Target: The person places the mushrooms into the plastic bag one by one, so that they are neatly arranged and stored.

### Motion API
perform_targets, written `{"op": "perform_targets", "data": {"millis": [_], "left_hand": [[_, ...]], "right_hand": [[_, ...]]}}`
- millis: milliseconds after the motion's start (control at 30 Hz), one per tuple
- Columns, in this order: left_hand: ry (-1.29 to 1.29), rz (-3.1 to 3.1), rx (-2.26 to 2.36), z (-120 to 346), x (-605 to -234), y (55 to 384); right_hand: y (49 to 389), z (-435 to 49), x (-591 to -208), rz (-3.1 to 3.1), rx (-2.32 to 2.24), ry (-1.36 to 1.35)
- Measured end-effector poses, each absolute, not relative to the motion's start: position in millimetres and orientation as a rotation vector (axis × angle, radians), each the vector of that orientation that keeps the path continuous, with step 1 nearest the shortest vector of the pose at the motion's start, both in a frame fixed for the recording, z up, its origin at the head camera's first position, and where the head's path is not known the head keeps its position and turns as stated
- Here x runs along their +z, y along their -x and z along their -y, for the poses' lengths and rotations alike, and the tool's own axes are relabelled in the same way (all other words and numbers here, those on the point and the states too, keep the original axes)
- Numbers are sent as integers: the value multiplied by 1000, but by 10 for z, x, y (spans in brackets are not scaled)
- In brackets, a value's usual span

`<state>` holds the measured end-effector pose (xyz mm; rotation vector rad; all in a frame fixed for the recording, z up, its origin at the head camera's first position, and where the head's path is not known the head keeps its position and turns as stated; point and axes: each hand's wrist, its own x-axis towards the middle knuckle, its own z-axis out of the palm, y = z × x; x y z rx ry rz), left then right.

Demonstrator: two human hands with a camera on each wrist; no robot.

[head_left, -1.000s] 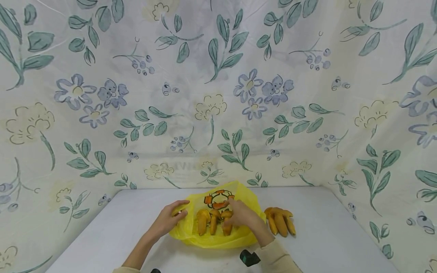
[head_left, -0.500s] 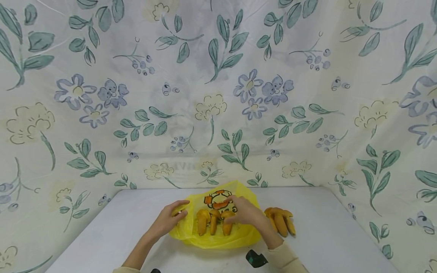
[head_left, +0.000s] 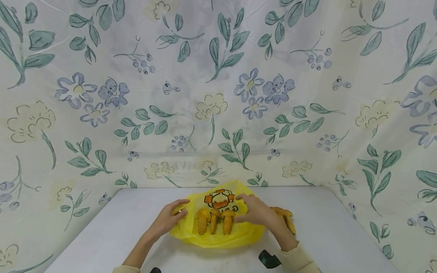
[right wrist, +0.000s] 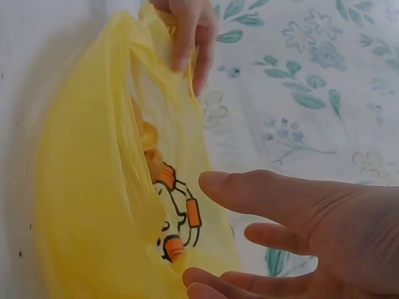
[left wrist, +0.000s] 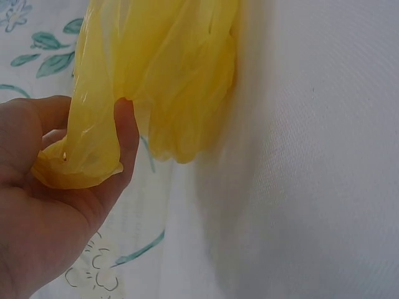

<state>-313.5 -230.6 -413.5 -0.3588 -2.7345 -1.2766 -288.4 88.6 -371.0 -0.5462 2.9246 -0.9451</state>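
Note:
A yellow plastic bag [head_left: 244, 236] with a cartoon print lies on the white table. Three brown mushrooms [head_left: 227, 223] stand out side by side in its mouth. My left hand [head_left: 167, 218] grips the bag's left edge; in the left wrist view a fold of the bag [left wrist: 187, 68] runs between thumb and fingers. My right hand [head_left: 256, 212] hovers over the bag's right side, thumb and fingers spread apart with nothing between them, as the right wrist view of that hand [right wrist: 349, 230] confirms. Further mushrooms [head_left: 288, 220] lie on the table right of the bag, partly hidden behind my right forearm.
A floral curtain [head_left: 218, 113] hangs behind the table and at both sides. The white table [head_left: 334, 227] extends left and right of the bag. Near my right sleeve shows a black wrist device [head_left: 269, 259].
My right hand has let go of the rightmost mushroom in the bag and drawn back to the right, its forearm now covering part of the mushrooms on the table. The left hand has stayed put.

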Motion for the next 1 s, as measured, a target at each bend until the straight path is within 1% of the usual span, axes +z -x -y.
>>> {"op": "perform_targets", "data": {"millis": [533, 733, 1000], "left_hand": [[343, 2751, -1280, 2296, -4108, 3112], [344, 2747, -1282, 2291, -4103, 3111], [351, 2751, -1283, 2294, -4094, 3080]], "right_hand": [[2812, -1168, -3636, -2923, -985, 411], [2794, -1313, -3589, -2931, -995, 360], [2815, -1551, -3623, -2980, -955, 308]]}}
